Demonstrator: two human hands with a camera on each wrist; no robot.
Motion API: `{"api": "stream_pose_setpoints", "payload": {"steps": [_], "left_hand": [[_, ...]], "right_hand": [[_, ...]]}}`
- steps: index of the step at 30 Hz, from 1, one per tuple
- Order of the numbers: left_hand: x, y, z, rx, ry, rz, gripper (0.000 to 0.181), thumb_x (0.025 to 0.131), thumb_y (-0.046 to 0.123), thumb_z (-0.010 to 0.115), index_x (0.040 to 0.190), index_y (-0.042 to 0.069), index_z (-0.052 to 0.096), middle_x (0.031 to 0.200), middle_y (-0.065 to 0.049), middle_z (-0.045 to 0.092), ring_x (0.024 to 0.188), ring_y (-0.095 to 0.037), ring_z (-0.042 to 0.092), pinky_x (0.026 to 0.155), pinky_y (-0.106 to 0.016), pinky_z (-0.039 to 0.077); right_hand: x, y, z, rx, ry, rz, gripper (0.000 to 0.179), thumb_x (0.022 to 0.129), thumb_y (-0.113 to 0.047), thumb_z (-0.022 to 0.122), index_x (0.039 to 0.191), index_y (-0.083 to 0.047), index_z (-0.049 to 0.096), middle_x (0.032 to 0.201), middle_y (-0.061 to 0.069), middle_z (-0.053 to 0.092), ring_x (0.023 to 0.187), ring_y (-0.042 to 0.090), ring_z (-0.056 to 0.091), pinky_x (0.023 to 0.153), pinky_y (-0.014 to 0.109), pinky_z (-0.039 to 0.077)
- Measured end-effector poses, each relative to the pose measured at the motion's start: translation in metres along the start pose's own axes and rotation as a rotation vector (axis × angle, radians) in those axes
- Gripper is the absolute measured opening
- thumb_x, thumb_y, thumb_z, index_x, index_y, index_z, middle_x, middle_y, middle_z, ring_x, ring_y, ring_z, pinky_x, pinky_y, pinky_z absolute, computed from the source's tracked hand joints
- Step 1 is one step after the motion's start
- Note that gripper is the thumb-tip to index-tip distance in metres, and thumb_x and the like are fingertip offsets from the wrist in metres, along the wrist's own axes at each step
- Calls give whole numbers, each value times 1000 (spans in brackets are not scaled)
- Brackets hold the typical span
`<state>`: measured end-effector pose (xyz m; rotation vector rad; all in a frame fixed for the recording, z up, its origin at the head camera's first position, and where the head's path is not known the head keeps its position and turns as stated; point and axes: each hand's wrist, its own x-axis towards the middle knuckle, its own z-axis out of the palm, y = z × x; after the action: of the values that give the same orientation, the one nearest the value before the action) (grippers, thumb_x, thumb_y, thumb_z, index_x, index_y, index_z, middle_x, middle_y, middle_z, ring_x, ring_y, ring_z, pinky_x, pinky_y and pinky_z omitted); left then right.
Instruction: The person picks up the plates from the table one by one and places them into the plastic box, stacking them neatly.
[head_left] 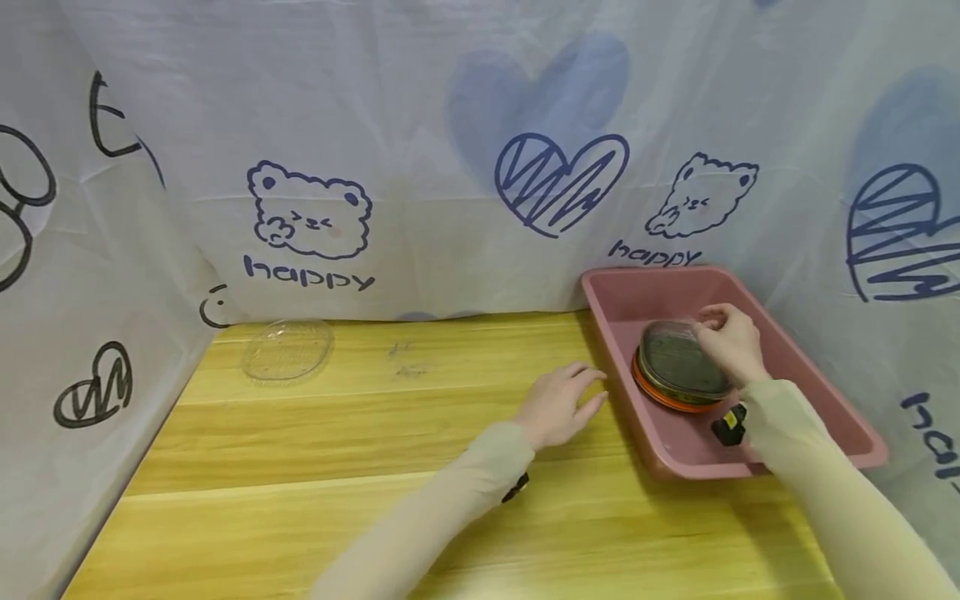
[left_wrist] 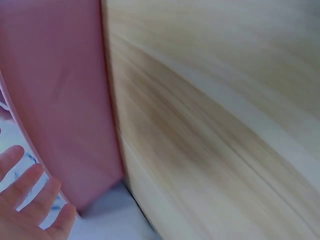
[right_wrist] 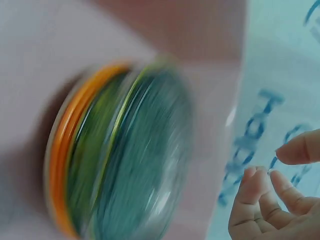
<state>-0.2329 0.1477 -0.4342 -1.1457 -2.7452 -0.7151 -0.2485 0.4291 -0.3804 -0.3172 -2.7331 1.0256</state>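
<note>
My right hand (head_left: 729,343) is over the pink plastic basin (head_left: 813,396), above a stack of shallow rounded dishes (head_left: 682,367). Its fingers are loosely bent, and the right wrist view shows a gap between the thumb (right_wrist: 300,148) and the fingertips. Orange and green layers show low in the stack (right_wrist: 85,155), under a dark, glossy, see-through top. My left hand (head_left: 558,406) hovers over the table beside the basin's left wall, its fingers spread and holding nothing. In the left wrist view those fingers (left_wrist: 37,197) overlap the basin's rim.
A clear plastic dish (head_left: 287,352) lies at the back left of the wooden table (head_left: 337,450). White cloth (head_left: 420,150) printed with bears and hearts hangs behind and at both sides. The basin stands at the right, close to the cloth.
</note>
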Motion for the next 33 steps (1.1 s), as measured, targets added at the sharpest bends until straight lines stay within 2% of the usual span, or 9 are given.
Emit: {"api": "stream_pose_setpoints", "payload": {"steps": [4, 6, 12, 15, 19, 22, 29, 33], "left_hand": [[-11, -22, -11, -19, 28, -62, 40, 107, 34, 46, 142, 17, 55, 143, -2, 60, 130, -20, 59, 112, -35, 49], [-17, -35, -17, -27, 49, -89, 39, 107, 31, 48, 141, 15, 56, 141, -4, 60, 128, -22, 60, 109, -37, 51], [-36, -75, -39, -20, 100, -203, 39, 106, 28, 49, 140, 11, 57, 139, -9, 61, 124, -27, 62, 104, -43, 54], [-48, -96, -50, -14, 126, -268, 39, 106, 27, 50, 140, 10, 57, 139, -11, 60, 122, -30, 63, 102, -44, 54], [-65, -121, -65, -19, 133, -370, 40, 105, 24, 51, 142, 9, 55, 143, -14, 56, 126, -33, 60, 105, -47, 53], [-78, -139, -76, 3, 142, -421, 41, 104, 23, 52, 142, 8, 55, 144, -16, 55, 128, -35, 58, 108, -51, 50], [-107, -179, -97, 22, 169, -508, 44, 102, 22, 52, 142, 4, 53, 145, -21, 52, 130, -40, 55, 109, -57, 47], [-124, -195, -108, 39, 148, -573, 46, 103, 21, 51, 145, 3, 50, 148, -24, 48, 132, -44, 52, 109, -59, 46]], "right_hand": [[-6, -29, 12, 126, -1, -61, 40, 100, -20, 51, 135, -1, 54, 107, 14, 67, 74, -2, 60, 66, 20, 53], [-10, -43, 20, 199, -11, -88, 38, 101, -19, 51, 135, -1, 54, 103, 8, 66, 71, -6, 60, 67, 19, 55], [-26, -83, 44, 386, -79, -156, 32, 104, -15, 51, 132, 0, 53, 106, 7, 64, 85, 5, 63, 74, 15, 57], [-35, -103, 57, 467, -126, -165, 29, 103, -10, 51, 130, 0, 54, 102, 1, 64, 88, 9, 65, 76, 17, 57], [-46, -127, 76, 602, -195, -147, 28, 101, -3, 51, 129, 1, 54, 93, -10, 65, 86, 9, 65, 77, 20, 58], [-54, -142, 90, 694, -267, -130, 29, 102, -3, 49, 131, -2, 53, 95, -11, 64, 88, 10, 64, 79, 21, 58], [-69, -164, 127, 866, -404, -20, 31, 103, -9, 51, 134, -5, 52, 102, -2, 65, 88, 10, 64, 80, 22, 57], [-77, -168, 151, 870, -450, 16, 35, 102, -6, 51, 136, -3, 51, 103, 0, 65, 87, 10, 64, 79, 24, 57]]}}
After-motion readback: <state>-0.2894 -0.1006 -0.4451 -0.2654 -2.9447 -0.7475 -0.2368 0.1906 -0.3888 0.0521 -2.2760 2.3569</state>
